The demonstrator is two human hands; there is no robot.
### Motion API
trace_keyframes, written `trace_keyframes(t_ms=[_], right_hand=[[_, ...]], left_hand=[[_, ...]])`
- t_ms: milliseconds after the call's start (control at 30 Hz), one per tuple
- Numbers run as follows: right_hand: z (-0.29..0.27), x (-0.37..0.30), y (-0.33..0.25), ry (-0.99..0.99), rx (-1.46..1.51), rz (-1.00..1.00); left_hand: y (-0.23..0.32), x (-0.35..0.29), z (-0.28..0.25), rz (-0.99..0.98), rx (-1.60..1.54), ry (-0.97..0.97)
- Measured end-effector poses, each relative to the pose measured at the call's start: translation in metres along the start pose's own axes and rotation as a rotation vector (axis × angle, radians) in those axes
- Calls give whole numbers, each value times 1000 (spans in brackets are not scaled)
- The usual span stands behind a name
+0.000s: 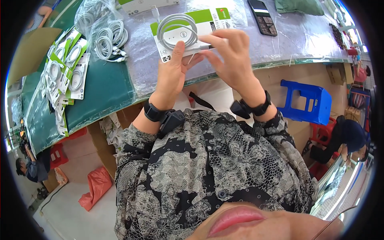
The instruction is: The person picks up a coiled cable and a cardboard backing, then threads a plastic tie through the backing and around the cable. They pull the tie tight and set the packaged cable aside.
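Observation:
My left hand [175,68] is closed around the lower edge of a white and green packaging card [204,26], its thumb on the front. A light grey charging cable [177,29] lies coiled on the card, one plug sticking up past the top left edge. At the card's lower right, my right hand [233,54] pinches near the cable's other plug end, index finger and thumb on either side of it. A thin white strip [191,59] pokes out below the coil between my hands; its far end is hidden by my fingers.
Carded cables [64,72] are piled on the green table [108,84] at left. Loose coiled cables [110,40] lie beside a clear plastic bag [94,14]. A phone [263,18] lies at the far right. A blue stool [306,102] stands right of me; other people sit farther off.

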State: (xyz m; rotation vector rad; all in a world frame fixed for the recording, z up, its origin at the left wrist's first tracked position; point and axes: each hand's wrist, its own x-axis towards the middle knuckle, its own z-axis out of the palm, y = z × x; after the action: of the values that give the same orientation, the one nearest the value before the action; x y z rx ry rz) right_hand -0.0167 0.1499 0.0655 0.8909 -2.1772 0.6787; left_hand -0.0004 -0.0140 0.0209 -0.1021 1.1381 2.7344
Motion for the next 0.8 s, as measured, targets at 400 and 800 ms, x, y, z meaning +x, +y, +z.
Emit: trace_keyframes(t_ms=[400,800], right_hand=[[0,3,11,-210,31,31],[5,-6,9,-147,77,-7]], left_hand=[[6,-10,-1,33,-39,-112],[-1,-9,6,17,-28,17]])
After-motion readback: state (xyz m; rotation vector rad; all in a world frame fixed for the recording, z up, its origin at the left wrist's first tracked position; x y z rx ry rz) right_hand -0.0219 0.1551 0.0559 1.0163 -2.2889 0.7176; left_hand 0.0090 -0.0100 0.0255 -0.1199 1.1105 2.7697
